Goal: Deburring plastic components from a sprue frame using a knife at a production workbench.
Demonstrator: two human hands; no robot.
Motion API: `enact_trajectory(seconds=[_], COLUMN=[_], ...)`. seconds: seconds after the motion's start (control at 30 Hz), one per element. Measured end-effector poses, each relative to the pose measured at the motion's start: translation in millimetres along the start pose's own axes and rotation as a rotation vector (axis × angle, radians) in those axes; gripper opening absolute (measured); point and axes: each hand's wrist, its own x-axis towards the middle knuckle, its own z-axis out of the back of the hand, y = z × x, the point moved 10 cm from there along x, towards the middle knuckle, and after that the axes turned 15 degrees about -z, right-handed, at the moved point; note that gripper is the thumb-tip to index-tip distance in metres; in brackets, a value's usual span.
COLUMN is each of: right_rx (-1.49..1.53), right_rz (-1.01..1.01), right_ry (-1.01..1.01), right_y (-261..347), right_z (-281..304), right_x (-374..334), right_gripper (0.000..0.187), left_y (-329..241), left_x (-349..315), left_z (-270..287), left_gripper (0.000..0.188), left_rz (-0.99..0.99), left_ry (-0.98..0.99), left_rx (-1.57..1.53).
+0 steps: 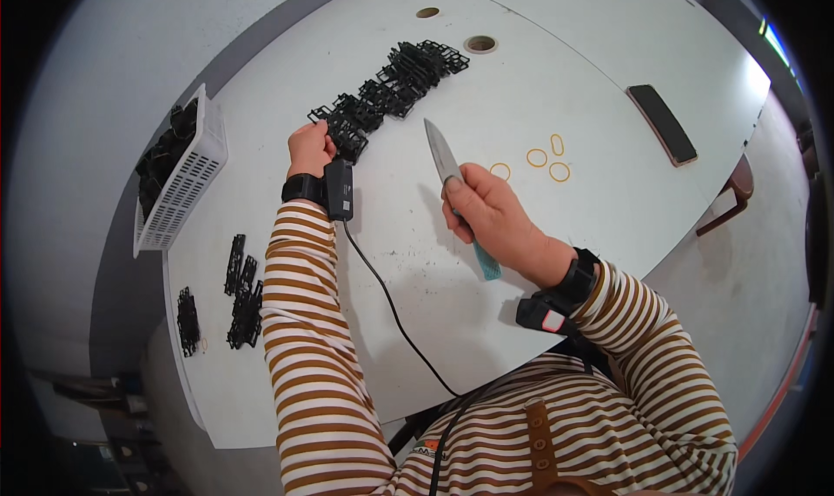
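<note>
Black plastic pieces [387, 92] lay in a long row across the white table [521, 96], nearest end pinched by the left hand [310, 147]. Right hand [491, 218] closed around a knife [445, 159], blade up, just beside the row. Yellow rubber bands [539, 159] near the blade; white basket [187, 179] at left edge; phone [662, 124] well apart.

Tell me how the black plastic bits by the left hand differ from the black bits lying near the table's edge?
The black bits by the left hand form one long tangled row across the table, and the hand touches its end. The bits near the table's edge lie in a few small flat stacks, and no hand touches them. The right hand holds a knife that points toward the row, away from the stacks. Both lots are black lattice-like plastic on the same white table.
</note>
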Motion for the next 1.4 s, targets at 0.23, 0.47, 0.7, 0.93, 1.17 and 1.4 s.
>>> enact_trajectory(seconds=[0.23,0.47,0.7,0.93,1.17,1.4], right_rx=[-0.004,0.092,0.017,-0.069,0.019,0.059], right_rz=[0.002,0.043,0.008,0.079,0.038,-0.025], right_ry=[0.009,-0.129,-0.129,-0.182,-0.196,-0.140], right_y=[-1,-8,-8,-13,-25,-38], right_z=[-2,24,16,17,17,-18], right_x=[-3,-3,5,11,2,-2], right_gripper=[0.021,0.021,0.020,0.020,0.018,0.018], left_y=[-8,-109,-198,-201,-221,-226], left_x=[-3,-162,-365,-412,-440,-436], left_z=[3,-73,-92,-65,-22,-11], left_gripper=[0.011,0.018,0.028,0.028,0.028,0.028], left_rz=[-0.003,-0.266,-0.061,-0.023,-0.101,-0.114], left_ry=[0.018,0.422,0.876,0.899,0.937,0.924], left_rx=[0.372,-0.230,-0.584,-0.683,-0.713,-0.716])
